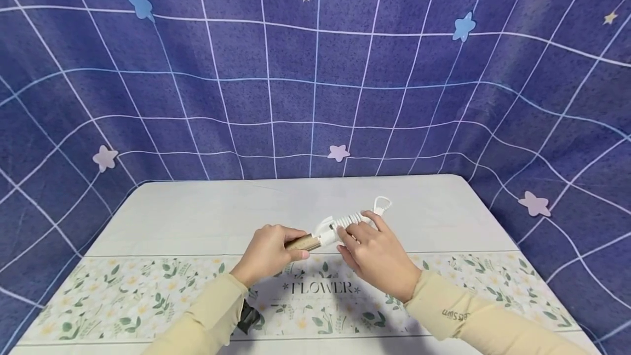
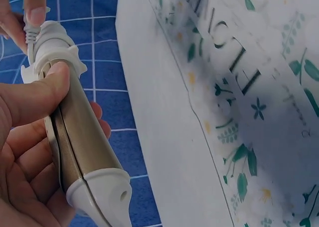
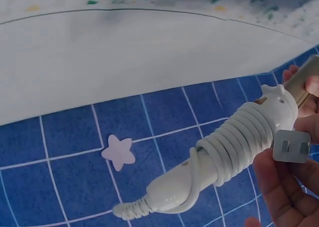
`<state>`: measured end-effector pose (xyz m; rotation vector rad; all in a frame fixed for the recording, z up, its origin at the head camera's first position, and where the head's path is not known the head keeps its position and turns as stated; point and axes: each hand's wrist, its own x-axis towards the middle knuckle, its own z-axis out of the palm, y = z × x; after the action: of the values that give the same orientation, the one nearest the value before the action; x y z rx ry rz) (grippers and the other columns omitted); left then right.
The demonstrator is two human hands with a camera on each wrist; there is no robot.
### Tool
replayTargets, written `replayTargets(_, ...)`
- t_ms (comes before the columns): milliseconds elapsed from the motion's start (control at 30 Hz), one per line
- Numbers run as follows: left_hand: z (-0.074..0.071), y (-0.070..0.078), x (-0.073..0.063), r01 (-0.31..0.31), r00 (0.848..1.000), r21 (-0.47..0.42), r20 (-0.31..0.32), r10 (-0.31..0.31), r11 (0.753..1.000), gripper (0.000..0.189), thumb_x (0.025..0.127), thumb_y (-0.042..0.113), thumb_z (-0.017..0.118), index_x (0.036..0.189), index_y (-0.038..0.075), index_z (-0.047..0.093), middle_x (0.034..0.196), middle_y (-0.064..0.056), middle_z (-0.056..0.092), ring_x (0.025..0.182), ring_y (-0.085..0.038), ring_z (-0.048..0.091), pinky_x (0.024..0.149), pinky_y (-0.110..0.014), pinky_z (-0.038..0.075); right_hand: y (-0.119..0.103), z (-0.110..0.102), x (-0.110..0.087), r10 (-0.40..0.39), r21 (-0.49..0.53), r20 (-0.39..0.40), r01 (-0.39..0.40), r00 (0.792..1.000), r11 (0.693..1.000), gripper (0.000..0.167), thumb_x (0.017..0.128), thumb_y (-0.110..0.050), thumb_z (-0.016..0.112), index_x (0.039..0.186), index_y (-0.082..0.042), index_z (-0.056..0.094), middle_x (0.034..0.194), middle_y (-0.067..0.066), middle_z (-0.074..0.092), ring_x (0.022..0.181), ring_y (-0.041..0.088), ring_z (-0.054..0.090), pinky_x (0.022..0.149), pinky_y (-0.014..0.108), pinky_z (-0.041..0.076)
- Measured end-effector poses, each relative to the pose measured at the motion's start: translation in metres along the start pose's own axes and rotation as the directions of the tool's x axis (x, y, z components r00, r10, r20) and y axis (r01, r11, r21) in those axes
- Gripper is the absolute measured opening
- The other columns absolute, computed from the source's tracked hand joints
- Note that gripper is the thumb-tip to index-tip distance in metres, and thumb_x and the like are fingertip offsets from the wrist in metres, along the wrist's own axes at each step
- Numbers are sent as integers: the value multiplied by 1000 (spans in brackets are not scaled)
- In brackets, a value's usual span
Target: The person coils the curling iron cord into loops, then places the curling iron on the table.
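My left hand (image 1: 266,250) grips the gold barrel of a white-and-gold curling iron (image 2: 84,122), its thumb laid along the barrel near the white collar. The iron is held above the table, tilted across the head view with the handle toward the upper right. A white power cord (image 3: 230,146) is wound in several turns round the white handle. My right hand (image 1: 377,253) is beside the handle and pinches the two-pronged plug (image 3: 291,146) between thumb and fingers, close to the wound cord. The plug's flat prong face is turned toward the right wrist camera.
A white table (image 1: 222,210) with a floral printed band (image 1: 162,295) lies below both hands. Blue grid-patterned cloth (image 1: 291,97) with stars hangs behind and at the sides. A small black object (image 1: 248,316) shows beside the left sleeve.
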<state>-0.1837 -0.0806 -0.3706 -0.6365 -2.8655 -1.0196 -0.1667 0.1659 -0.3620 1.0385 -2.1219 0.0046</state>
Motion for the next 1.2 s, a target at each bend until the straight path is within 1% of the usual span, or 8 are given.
replayTargets(67, 3, -2, 2, 1, 1000, 17, -6, 0, 1000, 33, 82, 17, 85, 114, 8, 78, 102, -5, 77, 70, -6, 60, 73, -36, 54, 0, 5, -3, 9, 6, -3, -9, 1000, 1000, 31, 81, -20, 84, 106, -2, 78, 88, 4, 72, 80, 19, 68, 102, 47, 45)
replayTargets(200, 9, -8, 8, -15, 1000, 70, -15, 16, 997, 33, 82, 15, 86, 113, 8, 79, 98, -4, 78, 67, -6, 58, 68, -33, 51, 1, 16, -7, 64, 36, 19, -65, 998, 997, 29, 82, -18, 84, 108, -5, 78, 90, 4, 73, 82, 20, 69, 103, 47, 45)
replayTargets(333, 14, -16, 14, -34, 999, 111, 7, 33, 993, 33, 82, 16, 85, 114, 9, 78, 93, -3, 77, 64, -6, 57, 64, -31, 49, 1, 30, -12, 105, 38, 42, -107, 994, 994, 27, 84, -17, 84, 108, -8, 79, 91, 4, 73, 83, 19, 69, 103, 47, 45)
replayTargets(433, 18, -21, 19, -29, 999, 118, 21, 27, 993, 32, 82, 17, 85, 113, 10, 79, 91, -2, 77, 63, -6, 56, 64, -31, 49, 1, 38, -16, 130, 37, 37, -132, 991, 991, 27, 82, -16, 85, 108, -9, 79, 91, 3, 73, 82, 19, 69, 102, 46, 45)
replayTargets(633, 25, -28, 29, -35, 999, 141, 10, 34, 989, 28, 82, 15, 86, 109, 10, 80, 86, 0, 75, 62, -8, 55, 64, -33, 48, 3, 55, -17, 172, 30, 49, -174, 984, 984, 31, 77, -15, 89, 105, -9, 78, 92, 5, 73, 83, 22, 69, 100, 48, 46)
replayTargets(800, 29, -36, 37, -13, 1000, 156, 2, 13, 988, 28, 80, 15, 86, 107, 10, 80, 87, 0, 76, 65, -10, 59, 67, -35, 50, 4, 67, -16, 177, 0, 85, -178, 980, 984, 33, 77, -18, 90, 105, -8, 77, 93, 6, 72, 85, 23, 69, 102, 47, 45)
replayTargets(1033, 34, -51, 49, 4, 1000, 182, -9, -2, 983, 30, 80, 17, 87, 108, 10, 80, 89, -2, 76, 69, -12, 62, 71, -37, 52, 9, 85, -14, 167, -29, 89, -165, 982, 986, 31, 80, -20, 88, 106, -10, 76, 95, 5, 72, 88, 22, 69, 102, 46, 45)
replayTargets(1200, 38, -55, 52, 14, 1000, 222, -5, -13, 975, 30, 79, 19, 87, 107, 10, 80, 90, -3, 77, 71, -15, 65, 73, -38, 53, 9, 95, -14, 165, -86, 115, -155, 980, 984, 31, 80, -23, 89, 105, -11, 76, 95, 3, 72, 88, 19, 69, 102, 43, 45)
